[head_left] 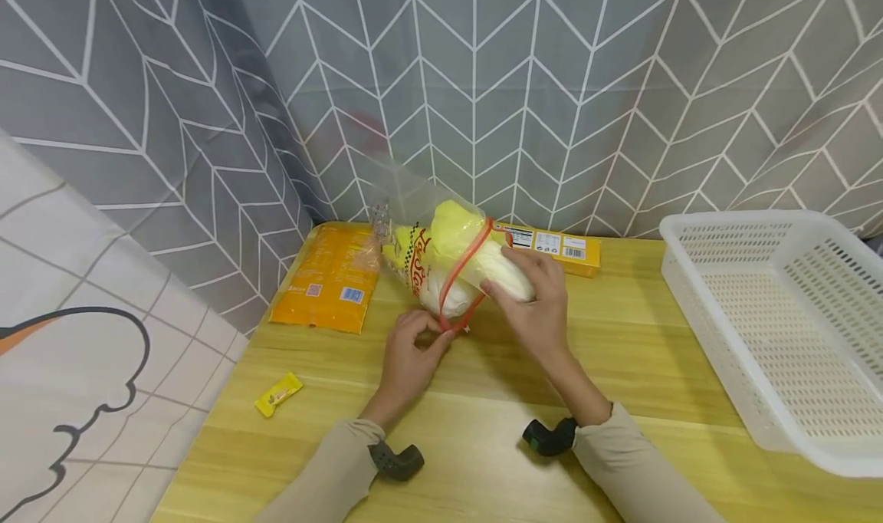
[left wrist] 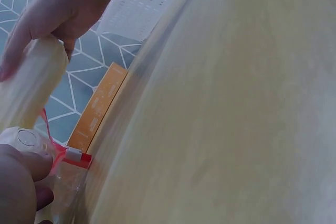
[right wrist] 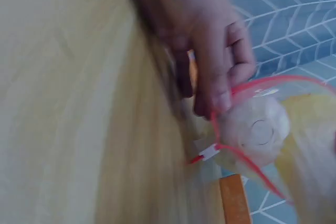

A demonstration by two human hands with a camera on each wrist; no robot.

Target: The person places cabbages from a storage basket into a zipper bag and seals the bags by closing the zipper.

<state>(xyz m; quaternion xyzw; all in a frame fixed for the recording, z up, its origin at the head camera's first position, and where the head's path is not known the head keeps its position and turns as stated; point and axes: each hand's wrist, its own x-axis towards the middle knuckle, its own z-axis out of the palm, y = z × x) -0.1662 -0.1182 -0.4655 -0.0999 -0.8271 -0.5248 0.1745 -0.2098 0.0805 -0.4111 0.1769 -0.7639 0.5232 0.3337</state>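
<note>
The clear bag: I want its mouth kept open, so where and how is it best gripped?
Probably pinch the bag at the near end of its red rim, from the near side, as the left hand does: the rim is a thin strip whose open loop faces the right hand.

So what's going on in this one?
A person's left grip pinches the red rim of a clear bag; the right grip holds a white-and-yellow item partly inside the bag. Another pale item sits in there. An orange pack lies to the left, a basket at the right.
</note>
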